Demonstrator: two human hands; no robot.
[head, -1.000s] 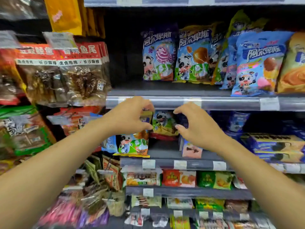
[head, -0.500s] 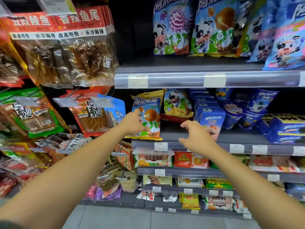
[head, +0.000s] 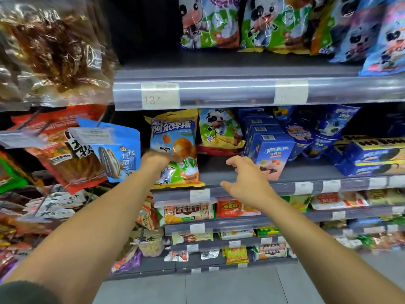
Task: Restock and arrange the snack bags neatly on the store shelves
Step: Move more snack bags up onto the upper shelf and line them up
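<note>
Gripping the yellow snack bag [head: 175, 148] at its left edge, your left hand [head: 158, 160] holds it upright at the front of the shelf [head: 241, 189]. Your right hand [head: 246, 183], at 3 o'clock from the bag, is spread wide and holds nothing, just beside a blue box [head: 270, 154].

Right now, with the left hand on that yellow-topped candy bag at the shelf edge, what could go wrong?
1. The yellow-topped candy bag stands at the very front of the shelf; the left hand touches only its side, so a nudge could tip it off the lip.
2. The right hand hangs open, close beside the blue cookie box, and might knock it forward.
</note>
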